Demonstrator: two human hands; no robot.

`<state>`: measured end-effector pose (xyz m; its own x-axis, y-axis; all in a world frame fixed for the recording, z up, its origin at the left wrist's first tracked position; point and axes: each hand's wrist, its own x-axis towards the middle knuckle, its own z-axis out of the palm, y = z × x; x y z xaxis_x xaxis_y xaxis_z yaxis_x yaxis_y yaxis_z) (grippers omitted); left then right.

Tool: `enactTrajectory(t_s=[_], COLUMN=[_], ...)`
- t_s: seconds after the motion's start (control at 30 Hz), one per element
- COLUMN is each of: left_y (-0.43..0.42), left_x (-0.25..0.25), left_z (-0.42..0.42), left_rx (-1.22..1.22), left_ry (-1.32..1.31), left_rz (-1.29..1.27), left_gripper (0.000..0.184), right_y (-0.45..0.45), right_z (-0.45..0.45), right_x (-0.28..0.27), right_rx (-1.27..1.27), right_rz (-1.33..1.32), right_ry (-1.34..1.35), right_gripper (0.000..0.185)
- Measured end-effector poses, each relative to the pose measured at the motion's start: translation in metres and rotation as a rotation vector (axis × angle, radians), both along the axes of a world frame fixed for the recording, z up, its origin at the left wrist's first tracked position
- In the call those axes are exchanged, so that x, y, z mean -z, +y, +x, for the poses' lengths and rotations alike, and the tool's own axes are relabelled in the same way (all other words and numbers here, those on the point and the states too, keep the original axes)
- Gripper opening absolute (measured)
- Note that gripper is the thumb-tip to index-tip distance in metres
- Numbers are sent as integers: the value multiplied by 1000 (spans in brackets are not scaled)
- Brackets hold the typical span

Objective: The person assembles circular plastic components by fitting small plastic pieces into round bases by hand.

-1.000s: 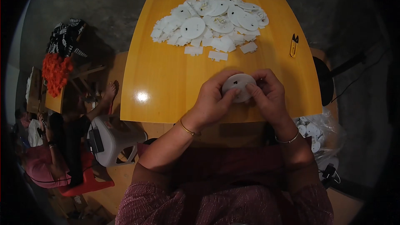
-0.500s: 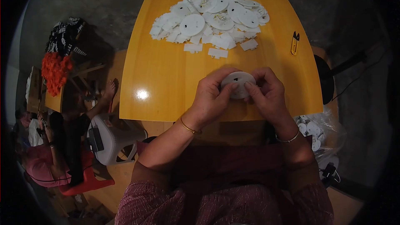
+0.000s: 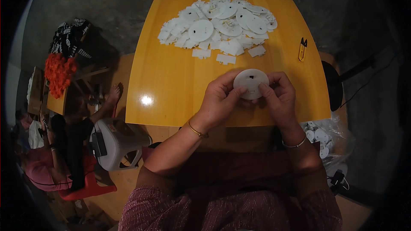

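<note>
A round white plastic disc [image 3: 251, 81] with a small black part on its face is held over the near side of the yellow table. My left hand [image 3: 222, 96] grips its left edge, thumb on the face and fingers behind. On the opposite edge, my right hand [image 3: 276, 94] closes on it the same way. The fingers behind the disc are mostly hidden. Beyond my hands lies a heap of white discs and small rectangular white pieces [image 3: 201, 30]; some discs show black parts or coiled wires.
Yellow-handled thread snips [image 3: 302, 50] lie on the table [image 3: 171, 98] at the right. A clear bag of white discs [image 3: 319, 134] sits below the right edge. At left, another person [image 3: 43, 169] sits near a grey plastic stool [image 3: 115, 145] and orange material [image 3: 60, 72].
The disc has turned in my hands, its face tilting more toward me and its black part shifting right. Both hands keep hold of it. The view has moved slightly.
</note>
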<state>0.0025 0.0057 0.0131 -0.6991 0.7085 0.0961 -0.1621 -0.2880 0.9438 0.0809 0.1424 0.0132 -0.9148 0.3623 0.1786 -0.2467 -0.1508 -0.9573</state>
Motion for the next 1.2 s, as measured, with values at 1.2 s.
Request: enactTrajectory(t_s=[1.2], left_y=[-1], left_x=[-7], left_z=[3], left_rx=[-17], left_ry=[13], left_rz=[-168], left_gripper=[51], right_y=[1], right_z=[3], right_x=[9], right_rx=[-14], right_rz=[29], right_ry=[-23], right_gripper=[9])
